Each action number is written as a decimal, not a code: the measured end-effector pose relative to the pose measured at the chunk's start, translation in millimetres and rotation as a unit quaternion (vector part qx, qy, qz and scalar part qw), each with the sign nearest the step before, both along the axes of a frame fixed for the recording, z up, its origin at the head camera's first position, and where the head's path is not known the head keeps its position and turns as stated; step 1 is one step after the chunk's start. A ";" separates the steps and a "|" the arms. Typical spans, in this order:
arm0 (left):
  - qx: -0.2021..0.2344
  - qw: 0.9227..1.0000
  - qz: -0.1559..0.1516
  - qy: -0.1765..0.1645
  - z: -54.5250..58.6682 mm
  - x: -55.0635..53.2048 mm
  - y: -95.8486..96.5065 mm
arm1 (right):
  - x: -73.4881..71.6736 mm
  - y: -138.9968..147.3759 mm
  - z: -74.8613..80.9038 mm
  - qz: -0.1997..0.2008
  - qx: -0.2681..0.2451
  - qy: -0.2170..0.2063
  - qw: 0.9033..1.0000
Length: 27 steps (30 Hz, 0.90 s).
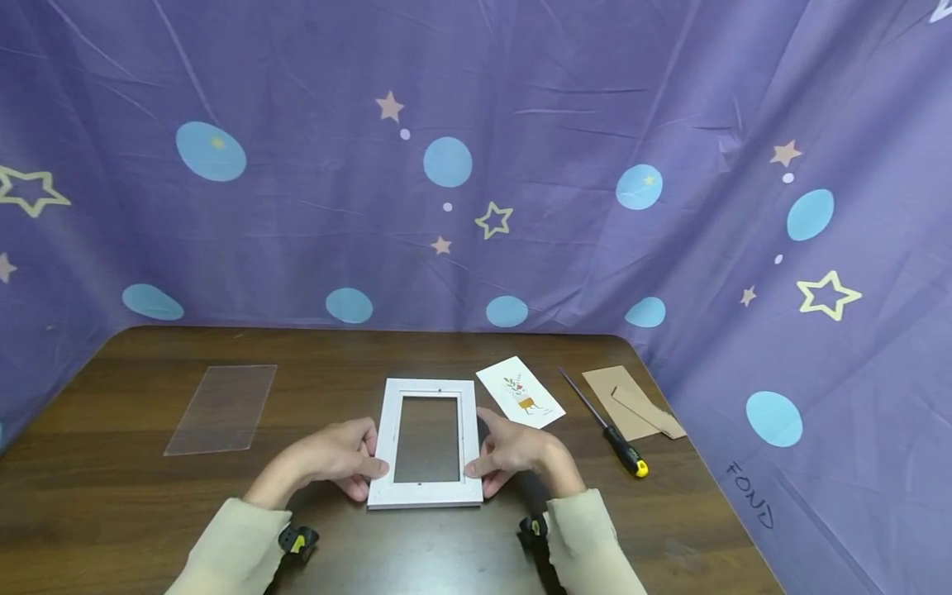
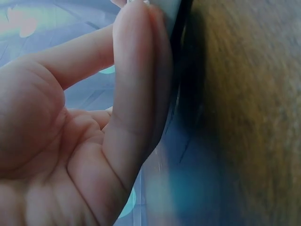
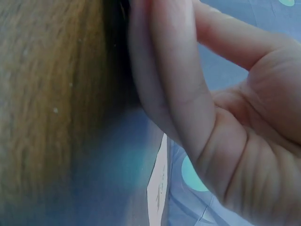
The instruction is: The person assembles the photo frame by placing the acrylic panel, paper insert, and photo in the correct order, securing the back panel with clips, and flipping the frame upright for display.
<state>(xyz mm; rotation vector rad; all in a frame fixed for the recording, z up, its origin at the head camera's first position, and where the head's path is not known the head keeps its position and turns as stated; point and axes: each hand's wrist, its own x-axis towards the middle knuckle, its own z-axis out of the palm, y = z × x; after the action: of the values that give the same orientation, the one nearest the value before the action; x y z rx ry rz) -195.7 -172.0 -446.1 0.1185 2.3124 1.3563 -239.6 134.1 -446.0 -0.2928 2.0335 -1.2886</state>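
A white picture frame (image 1: 426,496) with an open middle is held by both hands at the front centre of the table. On its left side, my left hand (image 1: 338,454) grips the edge, thumb on the face and fingers curled at the side and under. My right hand (image 1: 521,450) grips the opposite edge the same way. The wood surface shows through the opening. In the left wrist view a sliver of the white frame (image 2: 169,12) shows beyond the fingers (image 2: 134,70). The right wrist view has curled fingers (image 3: 178,70) close over the tabletop.
A clear plastic sheet (image 1: 223,409) lies at the left. Right of the frame are a white card (image 1: 513,388) with a plant drawing, a screwdriver (image 1: 621,446) with a black and yellow handle, and a brown backing board (image 1: 606,384) with a stand strip. A purple curtain (image 1: 521,99) hangs behind the table (image 1: 111,496).
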 end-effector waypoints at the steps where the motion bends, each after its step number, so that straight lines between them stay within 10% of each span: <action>1: 0.001 1.000 -0.001 -0.001 0.2 0.1 -0.1 | 0.2 0.2 0.1 0.002 -0.001 -0.002 1.000; 27: -0.012 0.998 -0.047 0.027 5.8 -5.0 -15.8 | 1.0 -2.1 -1.7 -0.010 0.007 -0.002 1.000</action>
<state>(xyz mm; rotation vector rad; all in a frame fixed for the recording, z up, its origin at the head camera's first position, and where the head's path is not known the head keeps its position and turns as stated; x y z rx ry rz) -200.7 -187.8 -440.3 0.2553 2.3370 1.2933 -238.6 132.1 -447.6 -0.2637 2.0452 -1.2866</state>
